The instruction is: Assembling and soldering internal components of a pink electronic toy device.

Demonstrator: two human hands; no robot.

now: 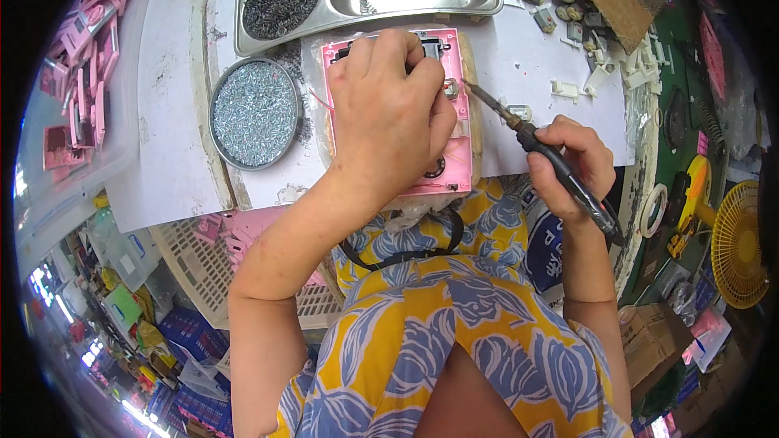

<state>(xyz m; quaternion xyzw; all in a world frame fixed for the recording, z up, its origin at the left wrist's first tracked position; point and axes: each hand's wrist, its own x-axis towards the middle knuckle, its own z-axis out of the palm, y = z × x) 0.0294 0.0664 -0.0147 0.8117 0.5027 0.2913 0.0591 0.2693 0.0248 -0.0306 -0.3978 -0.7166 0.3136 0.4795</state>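
Note:
A pink plastic casing (pixel 462 146) lies on the table in front of me, its inner side up. Inside it are a small metal part (pixel 451 88), thin wires and a dark round part (pixel 436 168). My left hand (pixel 389 105) rests over the casing's middle with its fingers curled together near the far end; what they pinch, if anything, is hidden. In my right hand (pixel 574 164) is a soldering iron (pixel 560 170), gripped by its black handle. Its tip points up and left, close to the casing's right edge. A red wire (pixel 321 100) sticks out left of the casing.
A round dish of small silver screws (pixel 255 113) stands at left. Behind is a metal tray (pixel 406 12) holding dark springs (pixel 282 2). White plastic pieces (pixel 565 90) and small metal parts lie at right. Pink parts (pixel 81 89) fill a clear bin at far left. A yellow fan (pixel 738 243) stands right.

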